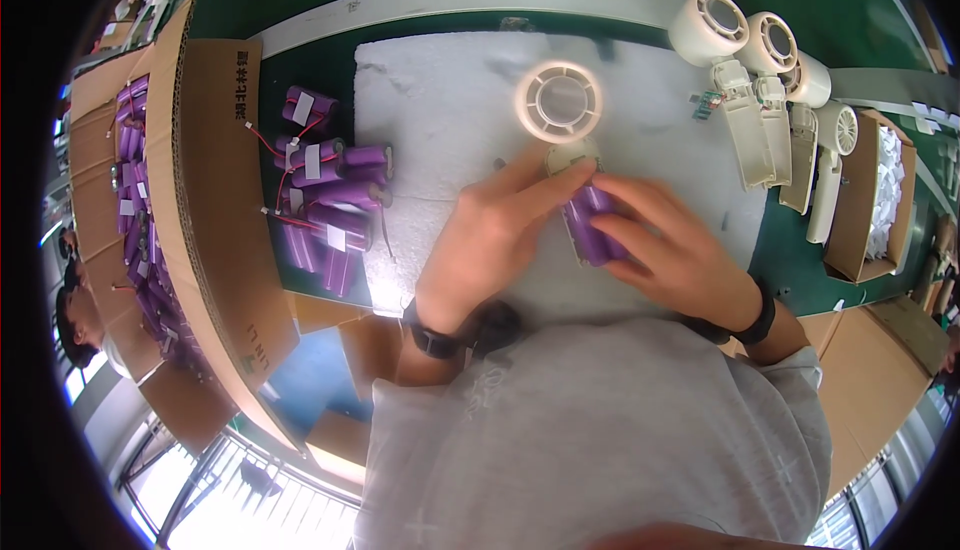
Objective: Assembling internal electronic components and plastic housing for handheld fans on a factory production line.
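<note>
A cream-white handheld fan housing [520,100] lies on the white foam pad in front of me, its round ringed head away from me and its opened handle toward me. A purple battery pack [592,232] sits in or on that handle. My left hand [490,232] is closed at the handle's upper end, thumb and fingertips pressed together near the battery's top; what lies under those fingertips is hidden. From the right, my right hand [675,250] grips the battery pack with bent fingers along its side.
Several purple battery packs [335,175] with red wires lie left of the foam pad [430,80]. A tall cardboard box [225,150] of more packs stands farther left. At the right are several fan housings [740,120], a small green circuit board [707,105] and a box of white pieces [850,200].
</note>
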